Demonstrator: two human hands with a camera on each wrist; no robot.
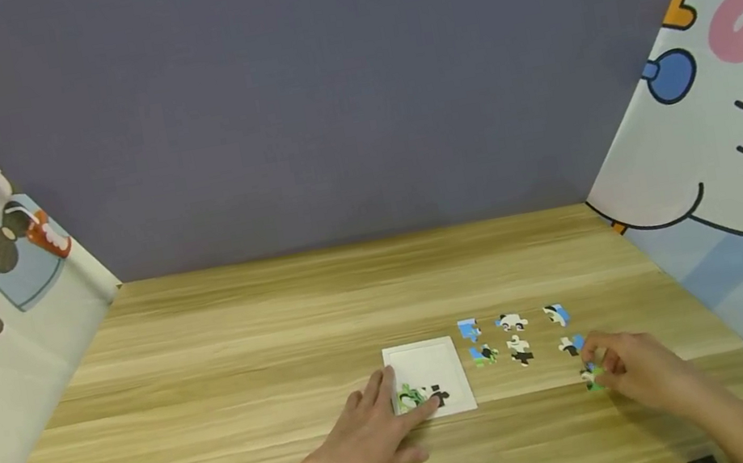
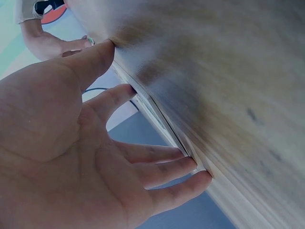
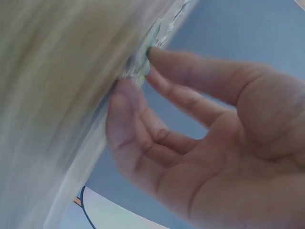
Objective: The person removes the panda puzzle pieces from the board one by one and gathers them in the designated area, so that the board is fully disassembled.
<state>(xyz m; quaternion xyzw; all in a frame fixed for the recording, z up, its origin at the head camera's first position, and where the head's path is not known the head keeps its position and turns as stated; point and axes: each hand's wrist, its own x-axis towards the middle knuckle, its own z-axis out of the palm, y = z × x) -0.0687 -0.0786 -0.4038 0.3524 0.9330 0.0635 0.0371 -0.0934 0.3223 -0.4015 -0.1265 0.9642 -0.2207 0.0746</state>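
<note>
A square white puzzle tray point(image 1: 448, 358) lies on the table, with a green puzzle piece point(image 1: 410, 397) and a black-and-white piece point(image 1: 441, 395) in its lower left part. My left hand point(image 1: 370, 443) rests on the tray's left and lower edge, its fingers fairly straight; the index fingertip touches the black-and-white piece. To the right, my right hand point(image 1: 642, 373) pinches a green, white and black puzzle piece point(image 1: 593, 378) between thumb and fingers, close to the tabletop. In the right wrist view the fingertips partly hide this puzzle piece point(image 3: 153, 38).
Several loose pieces lie right of the tray in rough rows, among them a panda-face piece point(image 1: 511, 322), a blue piece point(image 1: 468, 330) and a black-and-white piece point(image 1: 520, 351). A grey panel point(image 1: 336, 106) stands behind the wooden table point(image 1: 215, 356), with cartoon-printed walls at both sides.
</note>
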